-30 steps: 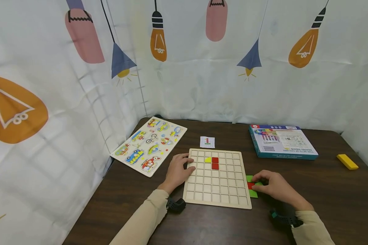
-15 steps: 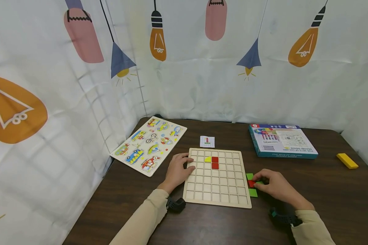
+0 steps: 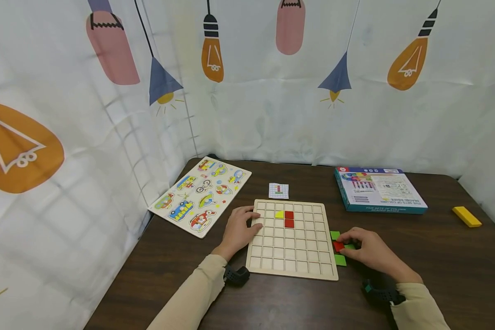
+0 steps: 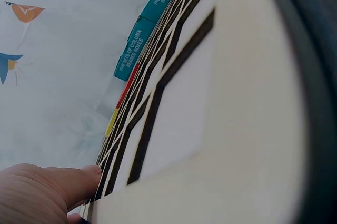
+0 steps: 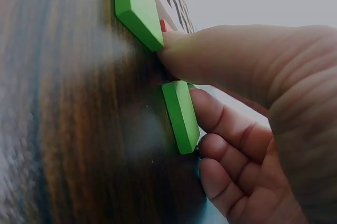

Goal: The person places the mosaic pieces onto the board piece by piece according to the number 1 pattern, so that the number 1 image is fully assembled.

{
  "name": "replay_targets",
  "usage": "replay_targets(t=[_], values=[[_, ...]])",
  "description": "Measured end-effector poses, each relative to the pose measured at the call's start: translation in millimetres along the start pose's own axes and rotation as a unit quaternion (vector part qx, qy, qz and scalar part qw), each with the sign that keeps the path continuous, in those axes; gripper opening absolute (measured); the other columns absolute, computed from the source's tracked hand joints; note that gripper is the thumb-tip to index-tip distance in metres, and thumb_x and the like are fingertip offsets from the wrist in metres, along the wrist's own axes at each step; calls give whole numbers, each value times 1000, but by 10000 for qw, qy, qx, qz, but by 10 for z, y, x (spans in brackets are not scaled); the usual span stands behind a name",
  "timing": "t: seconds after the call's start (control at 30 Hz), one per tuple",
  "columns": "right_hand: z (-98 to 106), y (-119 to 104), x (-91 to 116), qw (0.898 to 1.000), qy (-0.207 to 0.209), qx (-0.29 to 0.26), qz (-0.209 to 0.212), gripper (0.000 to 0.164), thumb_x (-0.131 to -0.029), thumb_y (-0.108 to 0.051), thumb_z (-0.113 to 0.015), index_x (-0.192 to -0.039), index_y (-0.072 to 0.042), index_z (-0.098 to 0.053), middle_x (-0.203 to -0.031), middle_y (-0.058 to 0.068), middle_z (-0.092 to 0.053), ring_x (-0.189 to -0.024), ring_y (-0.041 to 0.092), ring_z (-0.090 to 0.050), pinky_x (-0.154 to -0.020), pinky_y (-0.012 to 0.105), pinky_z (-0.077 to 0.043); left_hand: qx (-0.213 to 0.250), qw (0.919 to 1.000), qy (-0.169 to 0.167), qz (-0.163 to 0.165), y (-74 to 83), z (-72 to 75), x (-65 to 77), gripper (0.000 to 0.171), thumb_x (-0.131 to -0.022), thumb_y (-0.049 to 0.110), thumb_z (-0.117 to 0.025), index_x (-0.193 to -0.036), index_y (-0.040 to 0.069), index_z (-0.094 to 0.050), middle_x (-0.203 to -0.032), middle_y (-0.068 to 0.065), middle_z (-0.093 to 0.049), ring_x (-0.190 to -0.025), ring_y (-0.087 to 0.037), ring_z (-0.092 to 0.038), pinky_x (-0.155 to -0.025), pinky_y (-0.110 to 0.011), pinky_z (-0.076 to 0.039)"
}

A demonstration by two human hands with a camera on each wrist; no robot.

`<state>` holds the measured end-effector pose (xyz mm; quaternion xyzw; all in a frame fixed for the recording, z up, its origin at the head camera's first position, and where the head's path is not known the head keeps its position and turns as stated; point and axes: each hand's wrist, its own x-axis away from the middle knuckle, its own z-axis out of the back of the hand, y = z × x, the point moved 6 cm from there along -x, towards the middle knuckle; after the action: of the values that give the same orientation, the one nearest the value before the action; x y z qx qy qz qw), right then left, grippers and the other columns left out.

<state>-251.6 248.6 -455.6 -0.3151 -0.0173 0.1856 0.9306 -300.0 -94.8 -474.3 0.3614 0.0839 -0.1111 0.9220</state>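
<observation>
A pale wooden grid board (image 3: pixel 290 247) lies on the table, with a yellow tile (image 3: pixel 279 214) and two red tiles (image 3: pixel 289 219) set in its upper squares. My left hand (image 3: pixel 240 233) holds the board's left edge, thumb and fingertips at the rim. Right of the board, my right hand (image 3: pixel 371 251) pinches a loose red tile (image 3: pixel 338 247) between thumb and index finger. Green tiles (image 3: pixel 340 260) lie around it; in the right wrist view one green tile (image 5: pixel 181 116) is beside my curled fingers. My thumb mostly hides the red tile there.
A small pattern card (image 3: pixel 278 190) lies behind the board. A picture puzzle board (image 3: pixel 202 197) is at the back left. At the back right sit a blue-green box (image 3: pixel 381 190) and, farther right, a yellow block (image 3: pixel 467 217). A printed curtain surrounds the dark table (image 3: pixel 288 302).
The loose red tile has shifted slightly away from me and turned askew under my right fingers. The far green tile has moved a little too. My left hand stays put.
</observation>
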Motion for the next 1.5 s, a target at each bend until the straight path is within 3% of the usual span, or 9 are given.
replay_targets(t=[0.5, 0.8, 1.07, 1.33, 1.5], values=[[-4, 0, -11, 9992, 275, 297, 23, 19, -84, -30, -78, -99, -19, -72, -94, -10, -62, -79, 5, -55, -69, 27, -50, 1, 10000, 31, -81, 5, 10, 7, 29, -88, 28, -74, -113, 14, -73, -138, -6, -55, -134, -29, -40, -104, -54, -39], [45, -3, -27, 9953, 860, 431, -74, 18, -84, -17, -78, -101, -18, -71, -99, -5, -65, -82, 13, -56, -70, 28, -51, 1, 10000, 64, -55, 2, 17, 8, 29, -88, 29, -74, -113, 15, -73, -139, -5, -55, -135, -29, -40, -105, -55, -38], [9, -44, -40, 9913, 1278, 310, -15, 19, -84, -20, -78, -102, -17, -71, -95, -5, -65, -72, 12, -50, -59, 23, -43, 1, 10000, 11, -56, 24, 18, 17, 29, -89, 27, -73, -114, 14, -73, -139, -5, -54, -134, -29, -40, -104, -54, -39], [-16, -144, -85, 9888, 1474, 229, 69, 33, -85, -20, -78, -115, -9, -68, -88, -1, -61, -71, 12, -48, -57, 23, -40, -6, 10000, 41, -50, 34, 20, 18, 28, -89, 27, -73, -114, 13, -73, -139, -5, -54, -134, -29, -39, -105, -54, -38], [-54, -207, -118, 9891, 1450, 171, 203, 25, -85, -21, -78, -107, -11, -72, -88, -2, -60, -69, 11, -45, -55, 23, -36, -26, 10000, 34, -73, 34, 14, 14, 28, -89, 27, -73, -114, 13, -73, -139, -5, -54, -134, -29, -40, -105, -54, -39]])
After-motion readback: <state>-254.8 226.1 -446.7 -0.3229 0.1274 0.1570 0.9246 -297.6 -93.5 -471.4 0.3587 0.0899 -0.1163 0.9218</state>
